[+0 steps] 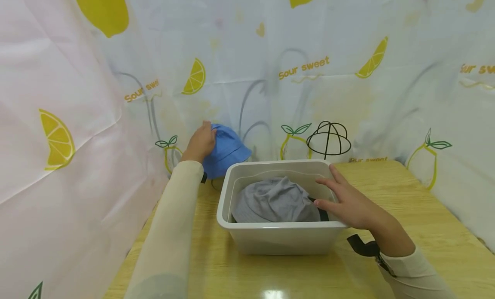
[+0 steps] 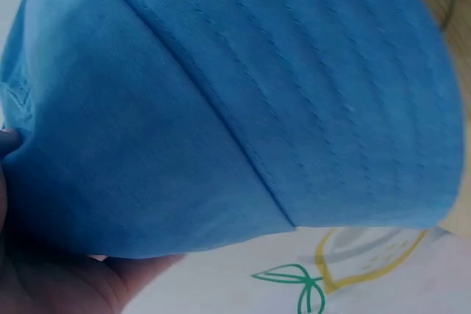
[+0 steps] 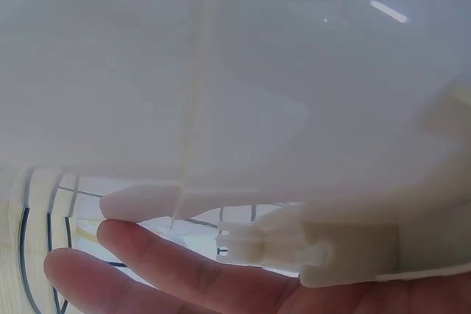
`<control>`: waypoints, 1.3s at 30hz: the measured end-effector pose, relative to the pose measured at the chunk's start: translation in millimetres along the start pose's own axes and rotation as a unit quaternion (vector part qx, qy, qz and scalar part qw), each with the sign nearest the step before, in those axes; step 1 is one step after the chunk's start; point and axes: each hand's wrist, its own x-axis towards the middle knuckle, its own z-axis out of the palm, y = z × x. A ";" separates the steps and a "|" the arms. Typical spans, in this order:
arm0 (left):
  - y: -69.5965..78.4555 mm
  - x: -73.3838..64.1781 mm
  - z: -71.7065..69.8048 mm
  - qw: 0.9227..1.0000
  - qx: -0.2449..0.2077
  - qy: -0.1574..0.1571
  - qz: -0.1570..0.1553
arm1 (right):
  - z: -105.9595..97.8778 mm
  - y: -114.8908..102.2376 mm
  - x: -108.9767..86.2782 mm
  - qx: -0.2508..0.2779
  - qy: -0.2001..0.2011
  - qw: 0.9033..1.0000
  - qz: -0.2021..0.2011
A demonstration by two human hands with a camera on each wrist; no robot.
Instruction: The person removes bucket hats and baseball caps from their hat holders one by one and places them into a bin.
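In the head view my left hand (image 1: pixel 202 141) pinches the top of a blue bucket hat (image 1: pixel 228 151), beyond the left corner of a light grey plastic bin (image 1: pixel 286 241). The stitched brim of this hat (image 2: pixel 346 93) fills much of the left wrist view, with fingers at its crown. My right hand (image 1: pixel 348 200) lies over the bin's right rim, fingers spread and mostly straight. Inside the bin sits a grey bucket hat (image 1: pixel 276 200), with something black beside it, partly hidden. The right wrist view shows the bin's smooth wall (image 3: pixel 243 86) above my extended fingers (image 3: pixel 169 262).
A black wire hat stand (image 1: pixel 328 139) with a domed top rises behind the bin. Thin dark wire shows below the blue hat. The wooden table (image 1: pixel 402 230) meets a lemon-print curtain (image 1: pixel 239 45) at the back and left.
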 end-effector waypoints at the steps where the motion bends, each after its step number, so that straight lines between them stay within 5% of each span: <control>1: 1.8 1.1 -1.5 1.000 0.000 0.000 -0.001 | 0.1 0.3 0.0 -0.001 0.001 1.000 0.000; 11: 6.9 9.6 -8.1 0.999 -0.025 0.007 -0.034 | 0.8 2.0 0.0 -0.001 0.003 1.000 0.002; 21: -6.7 22.2 -6.9 0.996 -0.055 0.037 -0.057 | 1.0 1.6 0.0 0.003 0.002 1.000 0.001; 31: -26.3 9.4 -12.3 0.986 -0.116 0.047 -0.114 | -1.0 0.7 1.0 -0.004 0.007 1.000 -0.002; 39: -36.5 6.0 -11.7 0.968 -0.180 0.045 -0.171 | 1.1 1.9 0.7 -0.004 0.007 1.000 -0.002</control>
